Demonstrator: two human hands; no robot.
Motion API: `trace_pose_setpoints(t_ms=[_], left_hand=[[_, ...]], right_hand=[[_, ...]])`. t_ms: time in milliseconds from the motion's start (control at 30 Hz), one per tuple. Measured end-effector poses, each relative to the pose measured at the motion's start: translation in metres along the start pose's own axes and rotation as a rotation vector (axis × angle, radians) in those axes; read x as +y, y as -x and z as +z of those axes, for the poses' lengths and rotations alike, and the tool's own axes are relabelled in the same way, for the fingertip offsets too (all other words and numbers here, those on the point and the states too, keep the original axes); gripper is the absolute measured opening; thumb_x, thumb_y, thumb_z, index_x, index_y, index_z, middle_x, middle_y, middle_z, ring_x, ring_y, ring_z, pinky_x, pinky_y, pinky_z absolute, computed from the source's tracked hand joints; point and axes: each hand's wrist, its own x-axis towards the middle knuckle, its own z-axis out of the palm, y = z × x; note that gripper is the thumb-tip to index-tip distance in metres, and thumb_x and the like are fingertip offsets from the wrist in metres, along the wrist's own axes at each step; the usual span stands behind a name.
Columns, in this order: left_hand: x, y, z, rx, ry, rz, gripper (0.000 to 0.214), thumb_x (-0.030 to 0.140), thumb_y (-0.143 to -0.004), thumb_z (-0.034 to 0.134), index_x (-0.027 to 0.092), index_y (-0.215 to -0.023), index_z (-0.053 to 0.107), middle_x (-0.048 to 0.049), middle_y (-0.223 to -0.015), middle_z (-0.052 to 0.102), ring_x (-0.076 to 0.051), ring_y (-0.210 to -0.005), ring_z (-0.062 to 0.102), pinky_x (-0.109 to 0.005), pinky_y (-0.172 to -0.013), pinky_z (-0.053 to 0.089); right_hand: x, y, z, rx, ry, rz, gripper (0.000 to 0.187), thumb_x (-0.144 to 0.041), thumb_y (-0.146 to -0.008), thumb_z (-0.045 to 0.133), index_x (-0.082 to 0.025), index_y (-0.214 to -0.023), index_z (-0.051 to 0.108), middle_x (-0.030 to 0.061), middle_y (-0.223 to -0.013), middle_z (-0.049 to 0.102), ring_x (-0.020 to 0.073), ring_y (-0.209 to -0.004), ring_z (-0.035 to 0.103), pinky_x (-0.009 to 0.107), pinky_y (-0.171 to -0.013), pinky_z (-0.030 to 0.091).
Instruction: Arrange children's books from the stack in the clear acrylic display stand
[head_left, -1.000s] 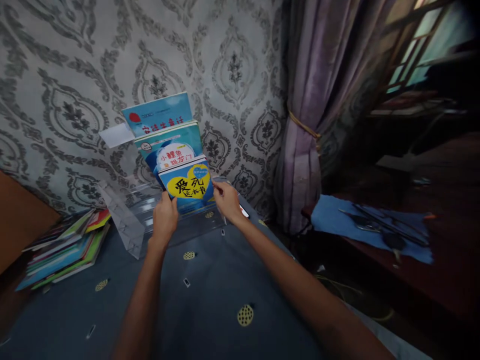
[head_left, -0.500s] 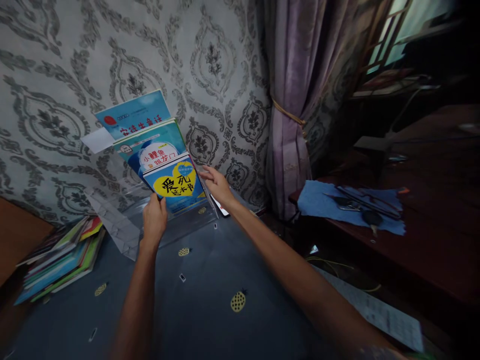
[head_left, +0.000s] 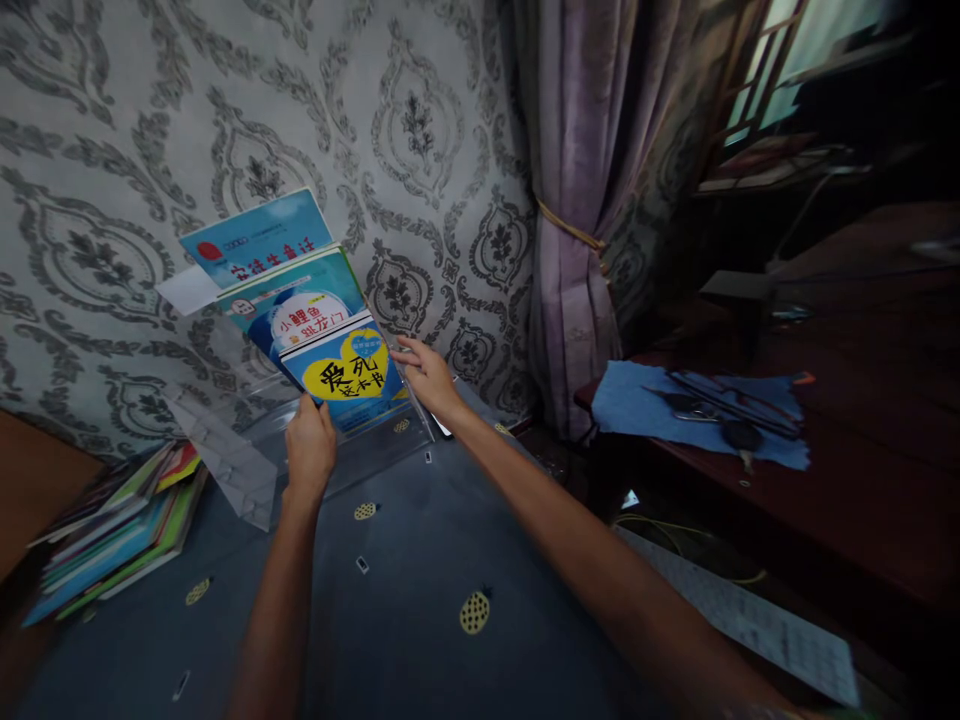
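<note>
A blue book (head_left: 349, 375) with a yellow heart on its cover stands tilted in the front of a clear plastic book stand (head_left: 240, 470). My left hand (head_left: 310, 445) is closed on the book's lower left edge, thumb against the cover. At the right edge, my right hand (head_left: 429, 378) touches the book with its fingers stretched out. Behind it, a teal book (head_left: 300, 305) with a white circle rises higher. Farthest back is a light blue picture book (head_left: 259, 235) with red lettering. The lower part of the front book sits behind the clear plastic.
A stack of thin books (head_left: 124, 530) lies at the left on the dark pineapple-patterned tablecloth (head_left: 405, 620). The patterned wall (head_left: 420, 130) is close behind the stand. A tied purple curtain (head_left: 570, 200) hangs right. Keys (head_left: 742, 440) lie on a blue cloth (head_left: 637, 400) on the reddish table.
The view has shifted slightly, so the stand and books appear a little lower and further left. Both hands stay at the front book's edges; the right fingers reach slightly further over its edge.
</note>
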Motion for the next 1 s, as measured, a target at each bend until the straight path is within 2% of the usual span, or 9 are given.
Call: trace_pose_setpoints(t_ms=[433, 600, 833, 1000], left_hand=[[0.007, 0.003, -0.001, -0.026, -0.037, -0.036, 0.023, 0.022, -0.098, 0.039, 0.013, -0.110, 0.057, -0.0193, -0.103, 0.070, -0.031, -0.092, 0.069, -0.037, -0.076, 0.049], [-0.006, 0.002, 0.001, -0.034, 0.112, 0.019, 0.022, 0.020, -0.096, 0.042, 0.016, -0.113, 0.056, -0.0152, -0.105, 0.071, -0.028, -0.098, 0.069, -0.037, -0.084, 0.051], [-0.024, 0.006, 0.011, 0.005, 0.412, 0.110, 0.034, 0.016, -0.094, 0.043, 0.016, -0.126, 0.054, -0.0141, -0.120, 0.070, -0.027, -0.112, 0.066, -0.042, -0.099, 0.051], [-0.029, 0.011, 0.022, 0.040, 0.546, 0.122, 0.043, 0.015, -0.093, 0.044, 0.020, -0.136, 0.052, -0.0117, -0.127, 0.067, -0.024, -0.119, 0.063, -0.044, -0.106, 0.048]], right_hand=[[0.002, 0.002, 0.002, 0.007, -0.025, 0.023, 0.058, -0.006, -0.078, 0.047, -0.022, -0.132, 0.059, 0.0078, -0.116, 0.076, 0.0233, -0.121, 0.066, 0.044, -0.100, 0.054], [0.006, 0.001, 0.002, 0.001, -0.092, 0.031, 0.053, -0.010, -0.078, 0.048, -0.020, -0.129, 0.061, 0.0106, -0.120, 0.074, 0.0247, -0.119, 0.067, 0.046, -0.098, 0.055], [0.007, -0.003, -0.004, -0.009, -0.132, 0.058, 0.046, -0.013, -0.073, 0.051, -0.021, -0.115, 0.068, 0.0093, -0.114, 0.076, 0.0263, -0.116, 0.068, 0.047, -0.100, 0.054], [0.001, 0.000, -0.007, -0.030, -0.091, 0.013, 0.042, -0.019, -0.075, 0.054, -0.021, -0.114, 0.069, 0.0102, -0.116, 0.075, 0.0277, -0.116, 0.068, 0.048, -0.100, 0.053]])
